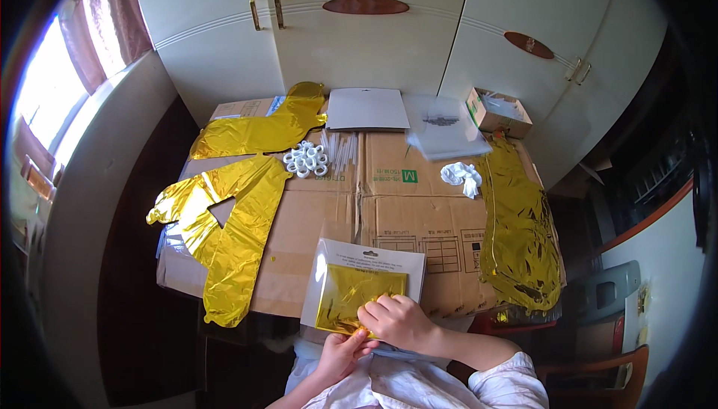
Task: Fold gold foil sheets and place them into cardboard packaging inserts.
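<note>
A folded gold foil balloon (357, 289) lies against a white card with a hang hole (369, 253), in what looks like a clear sleeve, at the table's near edge. My left hand (345, 355) is closed at its lower edge, the thumb pressed against the gold foil. Just above and to the right, my right hand (398, 323) is curled closed over the lower right part of the foil. The two hands meet at the bottom of the package, and the fingertips of the right hand are hidden.
Flat gold foil balloons lie at the left (250, 222), far left (258, 131) and right (520, 237) of the cardboard-covered table (314, 214). White rings (305, 159), clear straws (340, 151), white cards (366, 110), clear sleeves (449, 128), crumpled white material (462, 178) and a small box (499, 114) stand about.
</note>
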{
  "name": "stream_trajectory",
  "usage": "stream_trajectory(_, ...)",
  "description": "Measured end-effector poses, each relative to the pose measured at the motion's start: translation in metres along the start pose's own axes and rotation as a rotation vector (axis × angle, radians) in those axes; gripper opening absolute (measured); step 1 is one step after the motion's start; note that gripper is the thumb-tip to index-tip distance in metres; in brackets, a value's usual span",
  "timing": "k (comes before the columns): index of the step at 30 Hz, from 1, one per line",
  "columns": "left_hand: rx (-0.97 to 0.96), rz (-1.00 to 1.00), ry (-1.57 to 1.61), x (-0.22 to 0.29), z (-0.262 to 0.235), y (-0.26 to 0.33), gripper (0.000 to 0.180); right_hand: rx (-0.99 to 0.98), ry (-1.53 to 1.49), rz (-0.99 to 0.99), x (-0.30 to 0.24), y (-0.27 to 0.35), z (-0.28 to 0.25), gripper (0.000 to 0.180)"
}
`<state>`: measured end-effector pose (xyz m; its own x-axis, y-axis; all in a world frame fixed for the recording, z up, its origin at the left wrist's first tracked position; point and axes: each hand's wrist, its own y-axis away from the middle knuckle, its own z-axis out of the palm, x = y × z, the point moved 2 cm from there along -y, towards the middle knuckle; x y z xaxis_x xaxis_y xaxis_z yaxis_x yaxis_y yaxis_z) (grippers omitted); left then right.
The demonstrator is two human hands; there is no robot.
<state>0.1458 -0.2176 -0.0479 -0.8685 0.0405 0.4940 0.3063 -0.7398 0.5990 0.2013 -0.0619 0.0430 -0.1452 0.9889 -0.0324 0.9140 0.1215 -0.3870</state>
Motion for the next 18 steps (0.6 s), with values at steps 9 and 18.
stream_trajectory(9, -0.127, 0.1, -0.255, -0.004, -0.025, -0.001, 0.022, -0.039, -0.072, 0.038, 0.0, 0.012, 0.001, 0.018)
stream_trajectory(18, -0.004, 0.217, -0.162, -0.025, -0.015, -0.017, 0.017, -0.004, -0.064, 0.051, -0.008, 0.017, 0.0, 0.018)
